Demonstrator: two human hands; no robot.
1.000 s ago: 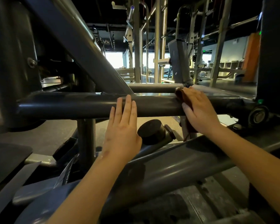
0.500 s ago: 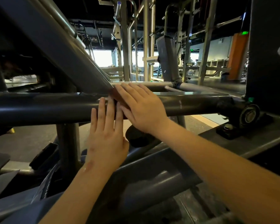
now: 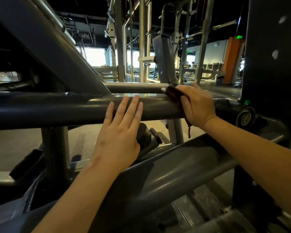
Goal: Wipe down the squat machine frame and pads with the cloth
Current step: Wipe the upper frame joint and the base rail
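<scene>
The right grip (image 3: pixel 197 105) clamps a dark red cloth (image 3: pixel 174 95) onto the horizontal grey steel tube (image 3: pixel 57 110), which runs left beneath the flat-fingered left grip (image 3: pixel 119 132).

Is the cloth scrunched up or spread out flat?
Scrunched up. The dark red cloth is bunched under the right hand on the grey bar, with a frayed end hanging below.
</scene>
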